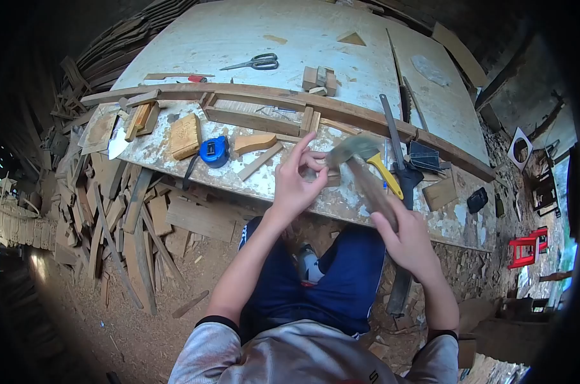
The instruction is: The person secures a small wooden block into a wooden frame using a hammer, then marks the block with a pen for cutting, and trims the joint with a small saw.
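In the head view my right hand [405,233] is wrapped round the wooden handle of a hammer [369,185]. Motion smears the hammer's head, which is raised just right of my left fingertips. My left hand [297,182] is closed in a pinch of thumb and forefinger, the other fingers lifted. Whatever sits in that pinch is too small to make out. A small wood piece [333,178] lies just beneath those fingertips on the workbench [264,181]. Beyond the hammer is a tool with a yellow handle [387,177], partly covered by it.
Left on the bench lie a blue tape measure [214,152], a wood block [186,136] and a curved wood piece [255,142]. A long wooden rail [347,114] crosses behind. Scissors [255,62] lie farther back. A handsaw [392,131] stands right. Scrap wood [133,217] piles at left.
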Tool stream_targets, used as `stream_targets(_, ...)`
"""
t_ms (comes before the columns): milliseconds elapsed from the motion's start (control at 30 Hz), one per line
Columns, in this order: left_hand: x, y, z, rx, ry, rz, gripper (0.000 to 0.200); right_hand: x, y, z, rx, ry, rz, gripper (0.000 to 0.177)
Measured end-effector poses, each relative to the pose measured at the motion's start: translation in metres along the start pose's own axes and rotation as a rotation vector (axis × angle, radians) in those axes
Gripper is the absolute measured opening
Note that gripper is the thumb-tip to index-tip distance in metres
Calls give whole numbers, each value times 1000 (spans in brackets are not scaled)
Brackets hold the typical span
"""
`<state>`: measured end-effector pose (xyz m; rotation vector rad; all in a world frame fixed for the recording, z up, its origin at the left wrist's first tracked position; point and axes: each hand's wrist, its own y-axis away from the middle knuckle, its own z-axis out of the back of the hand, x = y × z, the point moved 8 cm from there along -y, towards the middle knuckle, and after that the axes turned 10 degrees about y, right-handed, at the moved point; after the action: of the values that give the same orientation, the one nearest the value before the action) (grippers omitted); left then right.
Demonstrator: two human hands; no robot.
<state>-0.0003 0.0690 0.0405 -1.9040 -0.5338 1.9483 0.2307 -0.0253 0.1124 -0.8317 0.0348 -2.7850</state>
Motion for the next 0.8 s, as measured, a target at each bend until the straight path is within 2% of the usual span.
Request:
stream_targets(67,2,-1,0,-6,-14,-30,77,4,-2,0,46,27,18,41)
stream_targets(200,-4,-7,8,11,-68,-87,77,11,1,5,-113,-153,-37,37)
stream_targets(300,-5,-5,4,4,-38,-57,77,6,-1,-6,21,48,53,38)
stream_targets(333,-5,-4,4,5,-47,-63,76,6,-1,-4,97,18,-17,39)
stream_targets(467,-3,-1,0,-1,-59,-97,76,1,5,4,-74,-206,-60,38)
stream_targets(567,-6,-2,0,-2,-68,-108,76,2,3,-2,-59,-6,42,38)
stream_targets(600,-6,-2,0,-8,-57,-96,76,5,1,-4,46,83,20,38)
stream_targets(700,-4,-1,-1,-6,-27,-51,73,3,0,-1,-99,-52,69,35)
stream_targets(767,2,1,-3,16,-17,-3,71,-12,-8,-17,4,-364,-90,35)
stream_targets(800,-3,1,-3,27,-19,49,56,-18,-12,-28,54,-522,-171,35)
